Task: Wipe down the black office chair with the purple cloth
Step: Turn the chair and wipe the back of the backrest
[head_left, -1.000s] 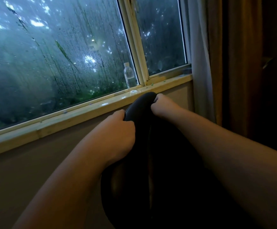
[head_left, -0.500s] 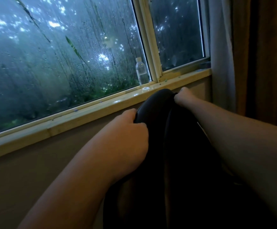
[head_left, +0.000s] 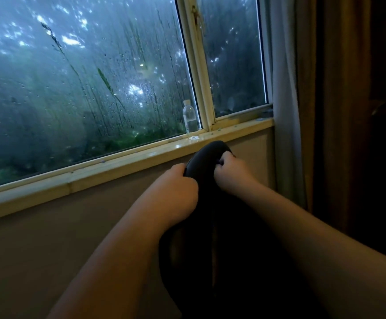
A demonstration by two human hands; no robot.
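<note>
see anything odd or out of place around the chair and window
Only minor things: a clear bottle stands upright on the sill, and the window frame shows a brown, worn patch near its top.

Head view: one camera only, worn on the head, is looking forward and slightly down along both forearms. The left hand [head_left: 176,189] and right hand [head_left: 231,173], gripping a chair back [head_left: 207,153], are sitting near, mid-frame; a window [head_left: 84,88] is filling the view beyond them.
</note>
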